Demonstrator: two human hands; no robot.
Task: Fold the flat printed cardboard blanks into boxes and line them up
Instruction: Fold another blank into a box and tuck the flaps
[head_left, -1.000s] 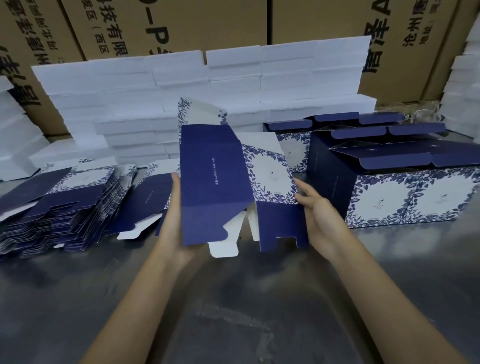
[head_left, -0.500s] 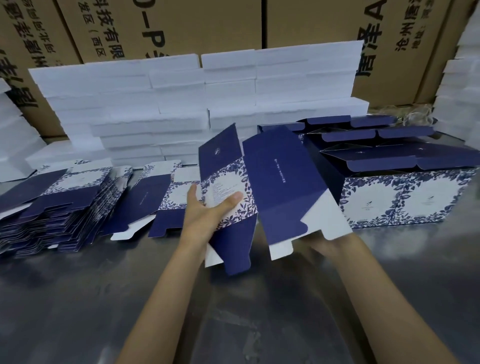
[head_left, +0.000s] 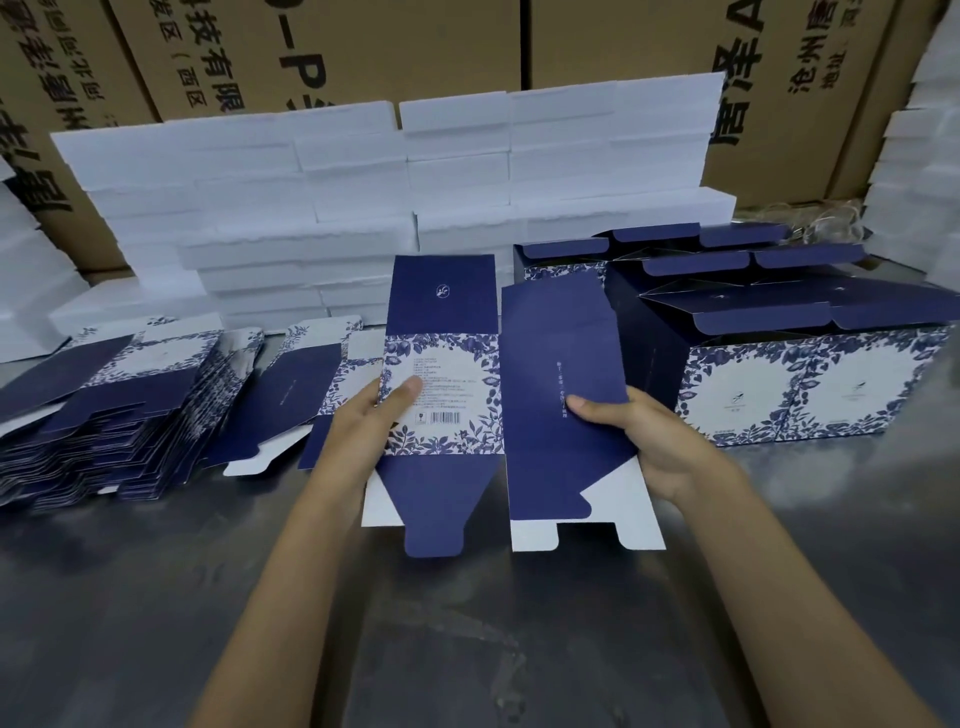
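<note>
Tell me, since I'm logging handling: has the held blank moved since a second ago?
Yes. The blank has been turned, its barcode panel now facing up, judged against the folded boxes that stayed put.

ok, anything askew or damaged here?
Nothing looks damaged. The stack of flat blanks on the left is fanned out, not squared. Both hands, left and right, grip one blank, and the folded boxes sit in tidy rows.

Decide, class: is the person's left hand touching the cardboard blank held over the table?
Touching. The head view shows the left hand gripping the blank, its thumb lying on the floral panel above the barcode.
</note>
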